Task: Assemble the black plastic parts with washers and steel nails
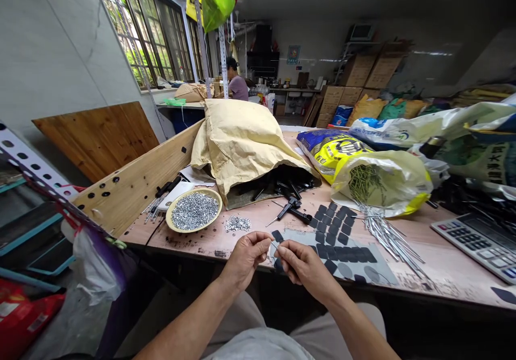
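My left hand (245,258) and my right hand (304,266) are close together above the front edge of a wooden workbench (201,244). My right fingertips pinch a thin metal pin (274,245). My left fingertips meet a small black pad (277,236), but I cannot tell if they grip it. Under my hands lies a grey backing sheet (350,271) with black rubber pads (334,236). To the left, a round tray (194,210) holds metal washers, with loose washers (237,223) beside it. Black plastic fittings (292,209) lie ahead.
A kraft paper sack (242,145) and a plastic bag of screws (379,182) stand on the bench, with long metal rods (389,242) and a calculator (479,239) to the right. A raised board (137,185) edges the left side. A person (237,83) sits far behind.
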The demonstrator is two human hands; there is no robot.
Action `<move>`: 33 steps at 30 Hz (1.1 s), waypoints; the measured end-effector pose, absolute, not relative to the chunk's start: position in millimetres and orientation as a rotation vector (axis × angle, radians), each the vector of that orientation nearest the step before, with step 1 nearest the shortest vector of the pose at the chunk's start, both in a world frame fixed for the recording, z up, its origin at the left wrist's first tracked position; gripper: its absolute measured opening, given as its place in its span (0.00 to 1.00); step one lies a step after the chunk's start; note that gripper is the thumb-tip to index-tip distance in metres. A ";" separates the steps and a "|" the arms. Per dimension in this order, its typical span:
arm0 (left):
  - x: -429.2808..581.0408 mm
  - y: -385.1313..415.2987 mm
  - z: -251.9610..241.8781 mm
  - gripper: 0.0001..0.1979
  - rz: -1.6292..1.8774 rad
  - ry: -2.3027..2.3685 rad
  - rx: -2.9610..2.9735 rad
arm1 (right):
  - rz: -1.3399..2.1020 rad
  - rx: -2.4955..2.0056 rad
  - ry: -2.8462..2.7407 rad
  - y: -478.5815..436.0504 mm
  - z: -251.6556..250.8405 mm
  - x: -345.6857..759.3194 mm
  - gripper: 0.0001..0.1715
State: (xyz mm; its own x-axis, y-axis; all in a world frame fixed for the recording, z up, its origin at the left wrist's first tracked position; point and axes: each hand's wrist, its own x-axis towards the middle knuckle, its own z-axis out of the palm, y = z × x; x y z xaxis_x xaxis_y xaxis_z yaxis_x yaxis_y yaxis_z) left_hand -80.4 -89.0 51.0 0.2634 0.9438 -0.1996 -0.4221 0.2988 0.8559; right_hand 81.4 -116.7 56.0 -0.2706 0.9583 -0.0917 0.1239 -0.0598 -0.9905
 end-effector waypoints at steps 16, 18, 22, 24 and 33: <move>-76.6 -89.8 47.0 0.19 1.045 0.872 0.756 | 1.389 -1.234 -1.391 -121.1 32.8 82.7 0.25; -77.1 -91.2 48.2 0.23 1.027 0.834 0.734 | 1.362 -1.242 -1.400 -121.0 31.2 84.2 0.26; -74.1 -90.8 45.3 0.18 1.016 0.812 0.729 | 1.256 -1.253 -1.477 -121.2 29.0 84.5 0.25; -70.3 -90.4 40.6 0.15 1.025 0.833 0.775 | 1.244 -1.253 -1.485 -122.3 27.8 82.0 0.25; -84.7 -91.0 35.9 0.27 1.022 0.931 0.821 | 0.591 -1.650 -1.541 -130.2 11.0 170.7 0.16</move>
